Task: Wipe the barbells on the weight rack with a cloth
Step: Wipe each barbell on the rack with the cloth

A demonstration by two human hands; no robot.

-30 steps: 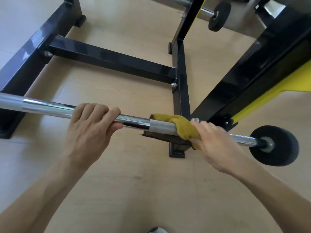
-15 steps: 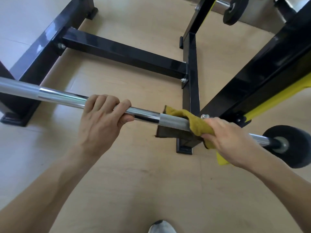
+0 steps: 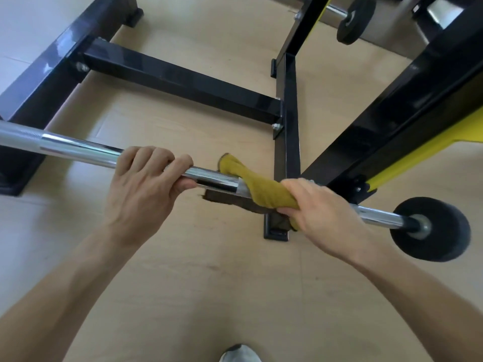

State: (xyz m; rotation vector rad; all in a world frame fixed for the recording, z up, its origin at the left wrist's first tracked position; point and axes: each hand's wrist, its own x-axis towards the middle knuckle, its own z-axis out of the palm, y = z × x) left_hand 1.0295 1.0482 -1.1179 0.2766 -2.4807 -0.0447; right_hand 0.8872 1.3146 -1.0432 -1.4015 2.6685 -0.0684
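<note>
A chrome barbell (image 3: 65,147) runs from the left edge to a black weight plate (image 3: 431,228) at the right. My left hand (image 3: 141,189) grips the bar near its middle, fingers curled over the top. My right hand (image 3: 321,212) holds a mustard-yellow cloth (image 3: 258,186) wrapped round the bar just right of the left hand. One end of the cloth sticks up behind the bar. The bar lies against the black and yellow upright of the weight rack (image 3: 392,121).
The rack's black base beams (image 3: 177,82) cross the wooden floor below the bar. A second barbell with a small black plate (image 3: 355,19) lies at the top right. A shoe tip (image 3: 240,354) shows at the bottom edge.
The view has shifted. My right hand with the cloth stays on the same stretch of the bar, and the cloth now looks more twisted round it. The left hand keeps its grip.
</note>
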